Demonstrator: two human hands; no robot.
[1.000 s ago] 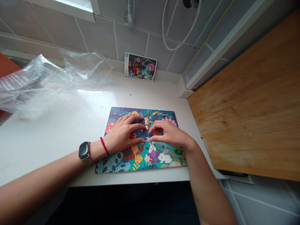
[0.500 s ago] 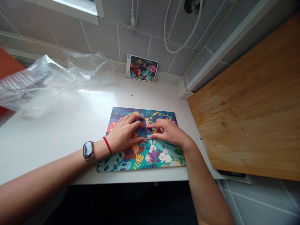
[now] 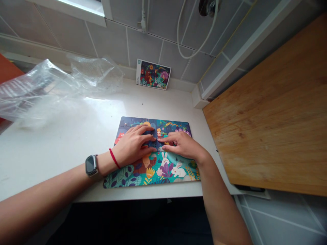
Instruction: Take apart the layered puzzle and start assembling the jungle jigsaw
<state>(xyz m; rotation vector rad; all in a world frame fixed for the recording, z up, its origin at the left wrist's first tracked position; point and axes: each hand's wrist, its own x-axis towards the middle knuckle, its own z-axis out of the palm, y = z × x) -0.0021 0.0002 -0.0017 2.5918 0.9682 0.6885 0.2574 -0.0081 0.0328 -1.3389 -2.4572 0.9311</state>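
A colourful jigsaw puzzle [image 3: 153, 173] with rabbits, flowers and leaves lies flat near the front edge of the white counter. Across its left half rests my left hand [image 3: 138, 141], fingers spread on the pieces and nothing in its grasp. My right hand [image 3: 182, 144] touches the puzzle's middle with forefinger and thumb stretched out apart, its other fingers curled under. The fingertips of both hands come close together at the centre. The parts of the picture beneath my palms are hidden.
Against the tiled wall leans a picture card [image 3: 153, 75] with a similar scene. Crumpled clear plastic bags [image 3: 58, 88] lie on the counter [image 3: 63, 149] at the left, beside an orange object [image 3: 9, 71]. A wooden board [image 3: 276, 112] stands at the right, and a white cable [image 3: 178, 41] hangs above.
My left hand's thumb and forefinger have shifted slightly left on the puzzle. The right hand stays at the middle. The whole view has moved a little.
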